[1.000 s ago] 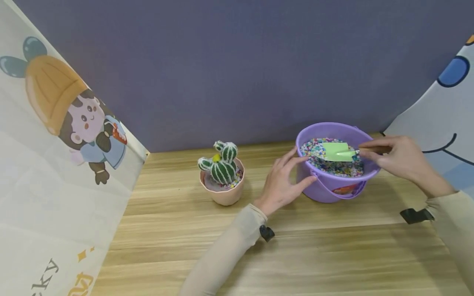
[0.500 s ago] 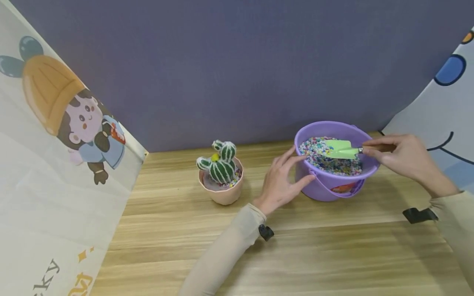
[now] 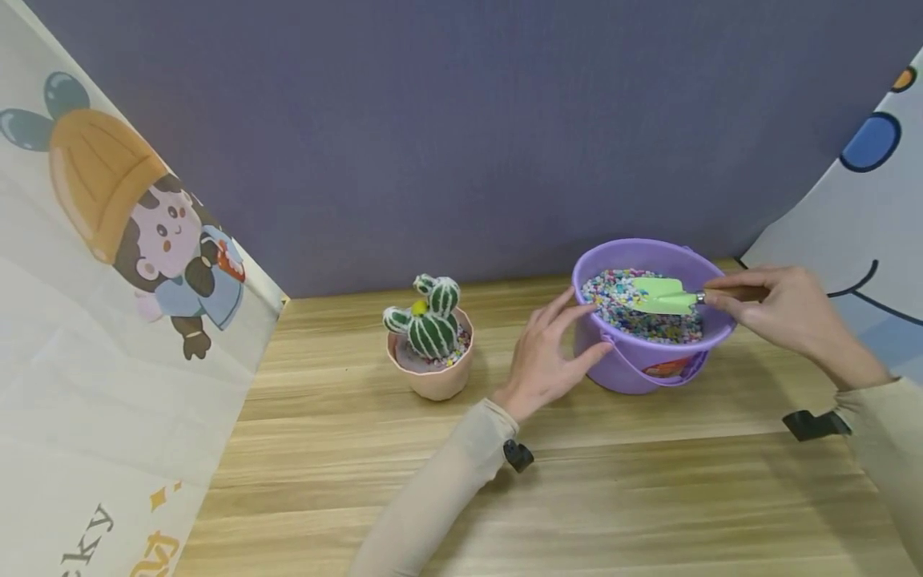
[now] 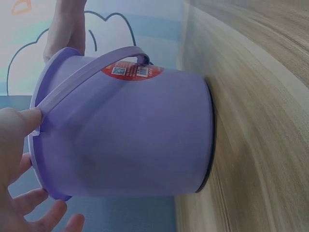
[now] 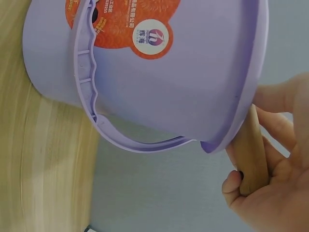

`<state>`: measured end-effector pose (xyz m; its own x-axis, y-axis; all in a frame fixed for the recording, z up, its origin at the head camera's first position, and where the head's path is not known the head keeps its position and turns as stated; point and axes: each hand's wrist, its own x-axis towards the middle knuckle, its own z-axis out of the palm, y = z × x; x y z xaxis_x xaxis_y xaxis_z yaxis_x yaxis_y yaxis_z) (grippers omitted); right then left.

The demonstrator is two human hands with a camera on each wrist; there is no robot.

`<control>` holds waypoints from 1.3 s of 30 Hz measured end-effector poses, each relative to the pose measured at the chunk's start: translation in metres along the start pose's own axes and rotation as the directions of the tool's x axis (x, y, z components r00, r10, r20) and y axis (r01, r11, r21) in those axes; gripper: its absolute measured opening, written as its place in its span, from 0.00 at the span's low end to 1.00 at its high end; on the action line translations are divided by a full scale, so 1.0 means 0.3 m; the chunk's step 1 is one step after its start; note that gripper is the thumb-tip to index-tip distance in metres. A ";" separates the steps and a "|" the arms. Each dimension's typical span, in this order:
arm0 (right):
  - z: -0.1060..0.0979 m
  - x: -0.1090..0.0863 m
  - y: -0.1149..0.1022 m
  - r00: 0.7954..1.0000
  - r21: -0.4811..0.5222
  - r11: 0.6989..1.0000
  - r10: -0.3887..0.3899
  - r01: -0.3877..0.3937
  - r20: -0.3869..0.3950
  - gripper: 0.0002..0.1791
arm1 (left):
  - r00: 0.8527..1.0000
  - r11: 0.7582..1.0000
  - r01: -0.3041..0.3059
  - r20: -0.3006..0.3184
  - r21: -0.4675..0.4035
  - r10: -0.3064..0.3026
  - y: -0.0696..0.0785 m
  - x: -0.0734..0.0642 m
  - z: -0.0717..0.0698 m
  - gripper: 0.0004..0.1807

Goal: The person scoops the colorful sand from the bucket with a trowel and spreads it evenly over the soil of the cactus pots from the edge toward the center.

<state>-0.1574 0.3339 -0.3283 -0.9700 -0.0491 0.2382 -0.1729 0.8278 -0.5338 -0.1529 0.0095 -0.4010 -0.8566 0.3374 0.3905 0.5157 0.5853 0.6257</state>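
Observation:
A purple bucket (image 3: 627, 369) with multicoloured small beads (image 3: 613, 292) inside stands on the wooden tabletop. My right hand (image 3: 786, 308) grips the wooden handle (image 5: 252, 152) of a small trowel, fingers and thumb wrapped around it at the bucket's right rim. The trowel's light green blade (image 3: 667, 296) lies within the bucket's opening, close over the beads, its tip pointing left. At the left rim, my left hand (image 3: 544, 361) touches the bucket with spread, fairly straight fingers. Its thumb (image 4: 30, 118) presses near the joint of the bucket's carrying handle (image 4: 89, 75).
Left of the bucket, a knitted cactus (image 3: 433, 328) sits in a pale pink pot (image 3: 441, 383) with a few coloured beads. A dark wall panel (image 3: 433, 144) rises behind the table, and printed cloths hang at both sides.
The trowel blade has moved slightly right within the bucket, together with my right hand. My left hand stays at the rim; the cactus pot has not moved.

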 end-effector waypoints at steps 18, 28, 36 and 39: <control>-0.015 -0.004 -0.057 1.000 0.006 1.000 -0.023 0.023 -0.006 0.16 | 1.000 1.000 0.021 0.004 0.000 -0.021 -0.047 -0.051 -0.068 0.33; 0.008 -0.011 -0.105 0.997 0.049 0.996 -0.072 0.073 -0.027 0.14 | 1.000 1.000 0.014 -0.012 -0.008 -0.014 -0.079 -0.105 -0.125 0.32; 0.037 -0.017 -0.160 0.990 0.090 0.987 -0.127 0.131 -0.055 0.12 | 0.998 0.999 -0.025 -0.061 0.047 0.028 -0.104 -0.139 -0.166 0.29; 0.045 -0.021 -0.184 0.991 0.100 0.987 -0.125 0.130 -0.052 0.12 | 0.996 0.998 -0.029 -0.078 0.054 0.033 -0.114 -0.151 -0.183 0.29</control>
<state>-0.1442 0.2809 -0.3113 -0.9306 -0.1231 0.3447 -0.3134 0.7545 -0.5766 -0.1308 -0.0664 -0.4029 -0.8353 0.2981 0.4620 0.5384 0.6141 0.5771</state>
